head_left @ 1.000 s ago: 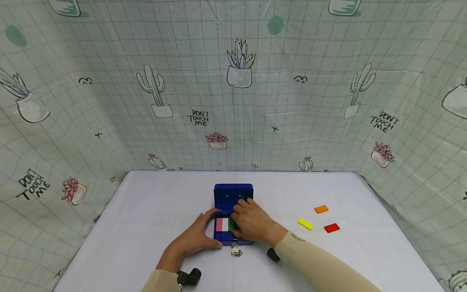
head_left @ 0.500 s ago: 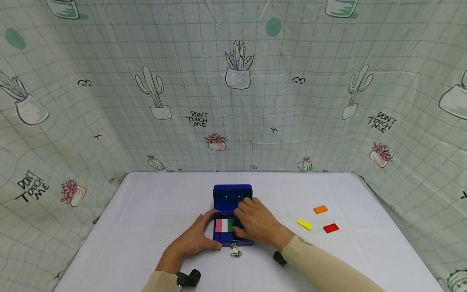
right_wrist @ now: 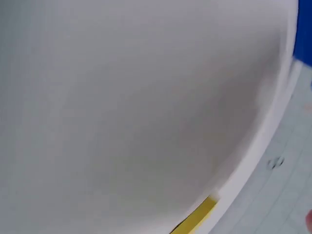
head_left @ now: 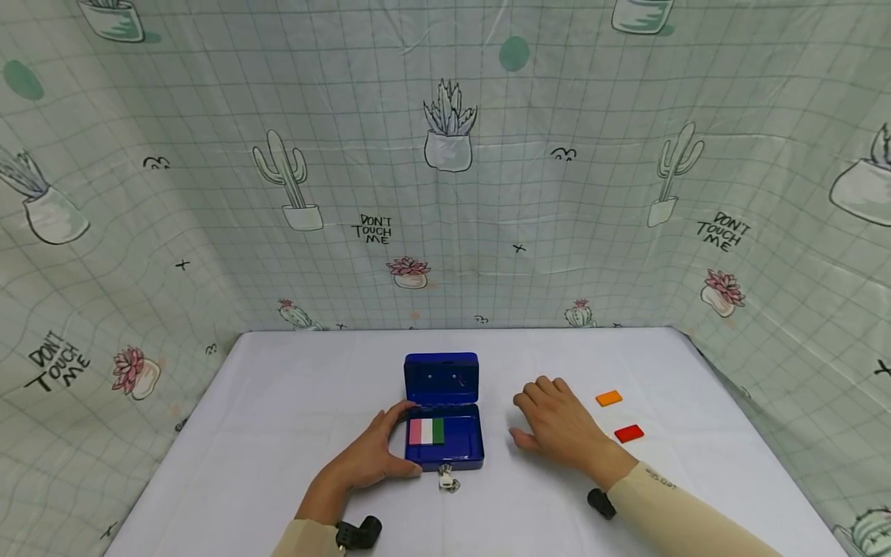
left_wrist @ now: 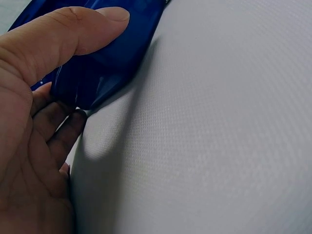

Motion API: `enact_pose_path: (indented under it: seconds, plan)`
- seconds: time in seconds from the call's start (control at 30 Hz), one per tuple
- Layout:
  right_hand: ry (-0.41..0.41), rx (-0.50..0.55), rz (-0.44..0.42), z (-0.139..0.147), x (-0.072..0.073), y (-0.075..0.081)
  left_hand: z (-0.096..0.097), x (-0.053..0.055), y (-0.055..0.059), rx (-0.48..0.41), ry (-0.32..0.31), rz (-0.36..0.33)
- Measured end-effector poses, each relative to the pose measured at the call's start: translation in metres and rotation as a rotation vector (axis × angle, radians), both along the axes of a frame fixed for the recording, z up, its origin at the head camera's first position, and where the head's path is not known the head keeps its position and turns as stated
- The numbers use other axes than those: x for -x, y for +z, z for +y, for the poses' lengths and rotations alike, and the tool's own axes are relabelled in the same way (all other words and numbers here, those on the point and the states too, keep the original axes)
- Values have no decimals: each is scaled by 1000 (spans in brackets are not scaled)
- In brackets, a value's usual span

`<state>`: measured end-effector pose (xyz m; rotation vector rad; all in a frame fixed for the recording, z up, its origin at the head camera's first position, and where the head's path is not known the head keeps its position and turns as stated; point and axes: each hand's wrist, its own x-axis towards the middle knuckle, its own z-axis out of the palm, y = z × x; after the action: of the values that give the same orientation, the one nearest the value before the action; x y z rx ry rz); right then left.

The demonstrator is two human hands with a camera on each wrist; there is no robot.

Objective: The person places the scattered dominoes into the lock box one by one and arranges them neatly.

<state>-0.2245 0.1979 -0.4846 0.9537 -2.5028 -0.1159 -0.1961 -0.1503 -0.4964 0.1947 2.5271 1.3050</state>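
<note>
A blue cash box (head_left: pixel 462 435) stands on the table with its lid (head_left: pixel 442 371) raised. Inside, at its left, a pink block (head_left: pixel 414 432), a white block (head_left: pixel 427 432) and a green block (head_left: pixel 438 431) lie side by side. My left hand (head_left: pixel 369 456) grips the box's left side, thumb at the front and fingers toward the back. To the right of the box, my right hand (head_left: pixel 560 425) hovers palm down with nothing seen in its fingers. A yellow block (right_wrist: pixel 196 217) shows low in the right wrist view; in the head view the right hand hides it.
An orange block (head_left: pixel 609 398) and a red block (head_left: pixel 629 433) lie on the table to the right of my right hand. Keys (head_left: pixel 448 483) hang at the front of the box. A patterned cloth (head_left: pixel 445 232) rises behind the white table (head_left: pixel 334 363).
My right hand has left the inside of the box and moved right, over where the yellow block was seen. The green block now shows uncovered. My left hand has kept its place on the box.
</note>
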Motion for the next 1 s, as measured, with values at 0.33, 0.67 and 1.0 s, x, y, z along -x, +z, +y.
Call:
enact_pose_path:
  seconds: [0.33,0.67,1.0]
  plan:
    - [-123,-5,-42,53,-13,-11,0,0,-1,1,2,-3]
    - [-206,21,-96,82,-26,-13,-1,2,-4,-20,1,-3]
    - [-203,-12,-119,90,-41,-14,0,1,-4,-18,5,-2]
